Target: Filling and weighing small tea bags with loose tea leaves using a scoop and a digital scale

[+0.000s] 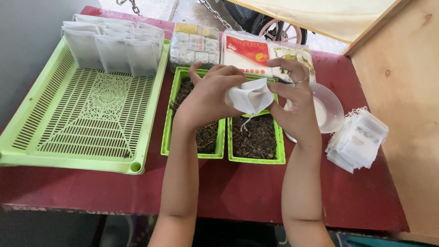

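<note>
Both my hands hold one small white filter bag (251, 97) above two narrow green trays of dark loose tea. My left hand (208, 98) grips the bag's left side over the left tea tray (167, 132). My right hand (296, 103) pinches its right side over the right tea tray (256, 159); a ring is on one finger. A thin white drawstring dangles from the bag toward the tea.
A large green slotted tray (87, 114) at left holds several filled white bags (114, 48) along its far edge. Packets (244, 52) lie behind the tea trays. A clear bowl (329, 110) and a stack of empty bags (359, 139) sit right. A wooden wall (402, 91) borders the red table (238, 192).
</note>
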